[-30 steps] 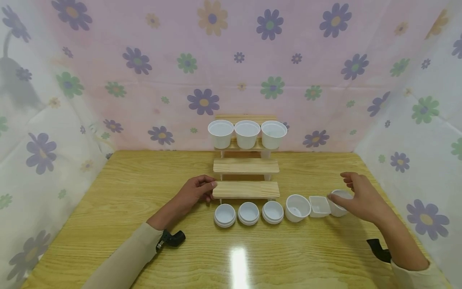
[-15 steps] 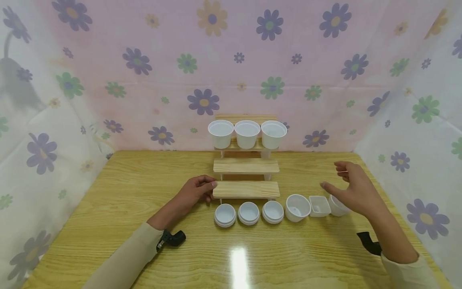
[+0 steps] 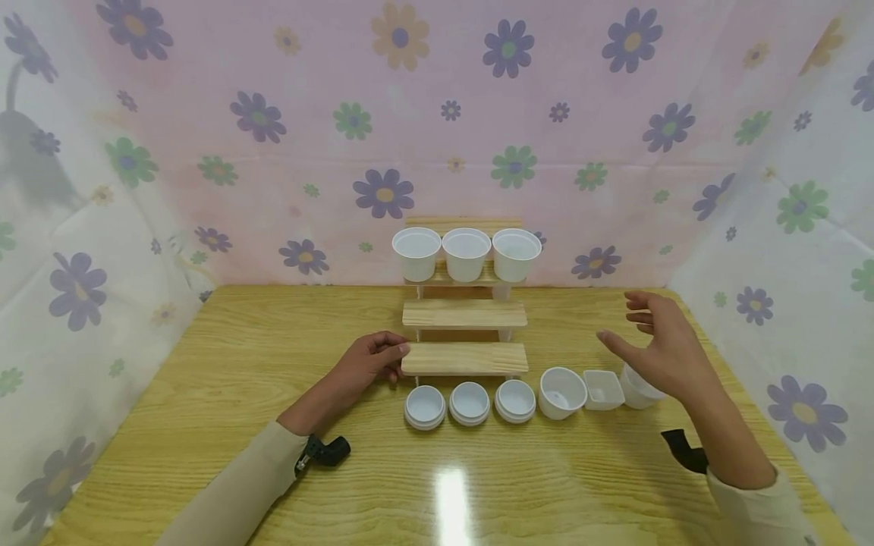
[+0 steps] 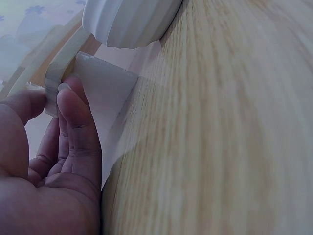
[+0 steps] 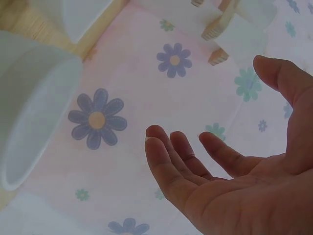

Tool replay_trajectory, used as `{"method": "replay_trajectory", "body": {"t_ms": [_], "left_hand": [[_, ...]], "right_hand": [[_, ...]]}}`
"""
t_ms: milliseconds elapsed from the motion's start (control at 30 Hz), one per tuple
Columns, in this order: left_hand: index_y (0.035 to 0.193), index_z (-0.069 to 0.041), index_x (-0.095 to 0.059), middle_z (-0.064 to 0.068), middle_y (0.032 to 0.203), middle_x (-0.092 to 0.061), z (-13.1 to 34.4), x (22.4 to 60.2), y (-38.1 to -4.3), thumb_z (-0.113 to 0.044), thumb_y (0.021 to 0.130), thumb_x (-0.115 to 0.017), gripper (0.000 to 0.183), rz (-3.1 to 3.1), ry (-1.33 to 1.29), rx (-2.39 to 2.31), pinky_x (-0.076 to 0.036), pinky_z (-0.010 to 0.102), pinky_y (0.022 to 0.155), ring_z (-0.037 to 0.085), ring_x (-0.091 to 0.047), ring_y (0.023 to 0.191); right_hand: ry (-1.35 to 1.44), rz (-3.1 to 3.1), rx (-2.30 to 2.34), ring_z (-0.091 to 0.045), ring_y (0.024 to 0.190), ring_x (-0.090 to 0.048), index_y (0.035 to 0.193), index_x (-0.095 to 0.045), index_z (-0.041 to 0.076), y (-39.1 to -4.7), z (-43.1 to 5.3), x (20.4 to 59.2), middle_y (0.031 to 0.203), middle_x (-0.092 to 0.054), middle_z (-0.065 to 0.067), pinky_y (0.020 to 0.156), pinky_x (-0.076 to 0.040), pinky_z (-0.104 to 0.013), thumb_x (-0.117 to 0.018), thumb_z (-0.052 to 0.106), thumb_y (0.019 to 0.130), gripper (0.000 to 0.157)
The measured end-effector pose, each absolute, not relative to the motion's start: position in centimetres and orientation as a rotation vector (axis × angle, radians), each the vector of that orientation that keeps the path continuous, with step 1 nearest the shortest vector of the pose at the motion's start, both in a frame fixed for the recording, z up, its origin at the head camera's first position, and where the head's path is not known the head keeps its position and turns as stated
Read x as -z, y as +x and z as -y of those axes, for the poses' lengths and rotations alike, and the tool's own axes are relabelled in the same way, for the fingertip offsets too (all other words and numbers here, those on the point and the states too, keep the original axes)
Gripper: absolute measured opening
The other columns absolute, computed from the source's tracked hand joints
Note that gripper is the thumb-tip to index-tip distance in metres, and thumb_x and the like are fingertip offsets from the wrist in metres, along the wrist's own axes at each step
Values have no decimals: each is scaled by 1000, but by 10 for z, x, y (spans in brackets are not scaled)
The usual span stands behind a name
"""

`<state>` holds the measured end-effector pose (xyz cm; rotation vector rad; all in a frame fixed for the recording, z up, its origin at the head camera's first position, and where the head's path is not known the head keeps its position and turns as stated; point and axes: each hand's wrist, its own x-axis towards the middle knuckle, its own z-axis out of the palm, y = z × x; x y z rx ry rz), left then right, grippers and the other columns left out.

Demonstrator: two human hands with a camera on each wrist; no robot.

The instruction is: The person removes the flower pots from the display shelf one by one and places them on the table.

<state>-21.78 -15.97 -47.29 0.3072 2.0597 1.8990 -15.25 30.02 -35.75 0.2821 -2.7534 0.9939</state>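
A stepped wooden display stand (image 3: 464,358) with three tiers stands at the table's middle. My left hand (image 3: 372,359) pinches the left end of its lowest board (image 4: 61,66), thumb on one face and fingers on the other. My right hand (image 3: 665,345) hovers with spread, relaxed fingers and holds nothing. It overlaps a round white cup (image 3: 636,390) at the right end of the front row. In the right wrist view that palm (image 5: 244,196) faces up beside the rim of a white cup (image 5: 34,112).
Three white cups, one of them the middle cup (image 3: 466,255), sit on the top tier. Three small ridged white pots (image 3: 469,405), a larger round cup (image 3: 563,394) and a square cup (image 3: 604,390) line the wooden table (image 3: 273,326) in front. Flowered cloth (image 3: 307,189) walls three sides.
My right hand has risen from over the rightmost cup, moving forward and slightly left with nothing in it. The left hand stays on the stand's lowest board.
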Motion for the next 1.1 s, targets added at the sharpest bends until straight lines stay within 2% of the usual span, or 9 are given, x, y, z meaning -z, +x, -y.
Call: {"method": "replay_trajectory", "body": {"t_ms": [800, 1100], "left_hand": [[131, 3, -62, 5, 87, -66, 160, 473, -218, -26, 109, -64, 36, -2059, 306, -1897, -58, 28, 69, 18, -65, 75], [131, 3, -62, 6, 87, -66, 160, 473, -218, -26, 110, -63, 36, -2056, 306, -1892, -59, 29, 70, 18, -65, 75]], "right_hand": [[272, 2660, -1073, -50, 130, -53, 157, -37, -5, -164, -263, 342, 148, -47, -30, 109, -44, -68, -77, 33, 100, 80], [302, 2606, -1133, -48, 131, -54, 157, -39, -4, -170, -249, 338, 147, -49, -28, 111, -44, -65, -81, 26, 97, 78]]}}
